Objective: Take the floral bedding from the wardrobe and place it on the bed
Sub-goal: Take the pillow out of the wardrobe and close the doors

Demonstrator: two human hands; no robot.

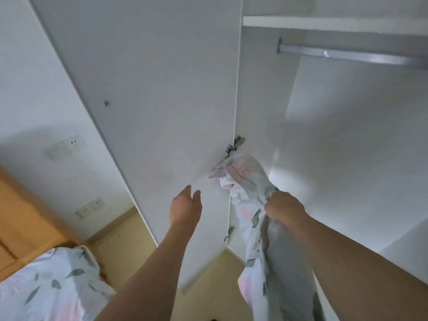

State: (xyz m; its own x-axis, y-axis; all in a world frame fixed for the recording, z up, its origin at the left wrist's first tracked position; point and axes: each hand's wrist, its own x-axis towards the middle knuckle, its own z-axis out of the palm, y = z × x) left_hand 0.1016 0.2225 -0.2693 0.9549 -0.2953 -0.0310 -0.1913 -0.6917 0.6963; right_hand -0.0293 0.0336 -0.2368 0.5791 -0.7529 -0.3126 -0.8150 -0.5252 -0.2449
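Observation:
My right hand (283,208) is clenched on a piece of floral bedding (249,181), white with pink and green leaf prints and a grey underside, which hangs down in front of the open white wardrobe (347,135). The cloth's top bunches above my fist, near the door hinge. My left hand (185,206) is raised beside it, fingers apart, holding nothing, in front of the wardrobe door (162,89). At the lower left lies the bed (14,228) with a wooden frame, and a matching floral cover (51,288) is spread on it.
The wardrobe door stands open to the left, with a small knob (105,103) and metal hinges (235,145). Inside are a shelf (324,23) and a metal hanging rail (347,54). Wall sockets (89,207) sit low on the left wall. Beige floor (120,242) runs between bed and wardrobe.

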